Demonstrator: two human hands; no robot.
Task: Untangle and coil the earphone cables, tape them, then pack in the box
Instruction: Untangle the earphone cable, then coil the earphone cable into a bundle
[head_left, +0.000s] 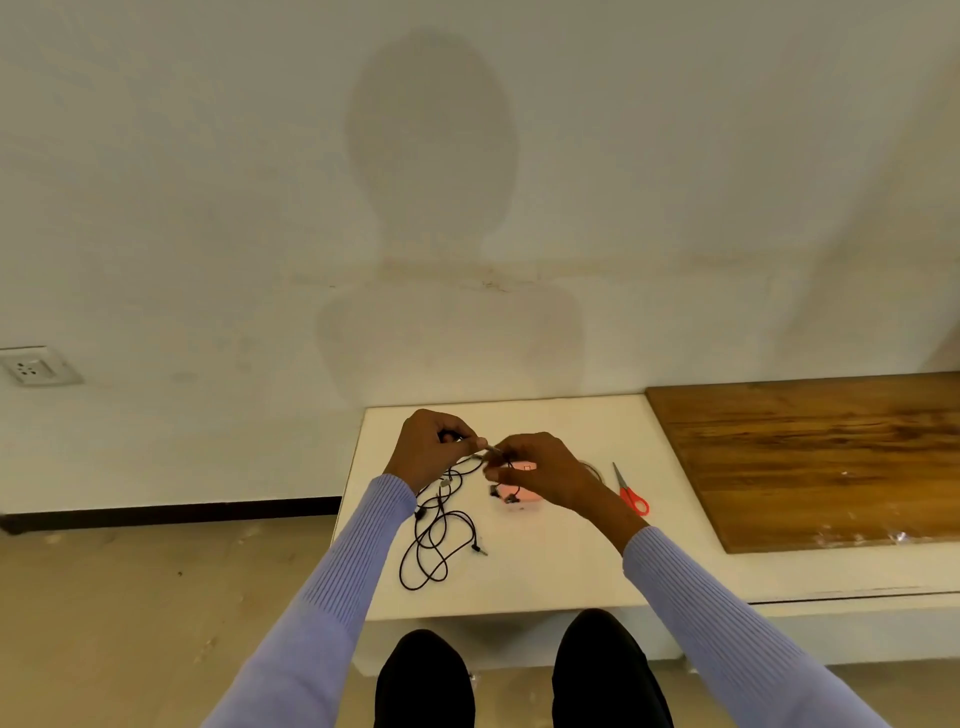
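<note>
Dark-trousered knees (426, 675) sat below the worktop (561, 571). Above it, the left hand (431, 449) gripped a bunch of earphone cable (434, 535), its slack looping onto the worktop, while the right hand (540, 475) pinched a strand, probably to tease the tangle apart. Scissors (631, 491) lay within reach.

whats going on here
A seated person is untangling black earphone cables over a white table. The left hand grips one bunch and the right hand pinches a strand; the rest lies in loose loops. Red scissors lie to the right. Nothing is coiled yet.
</note>
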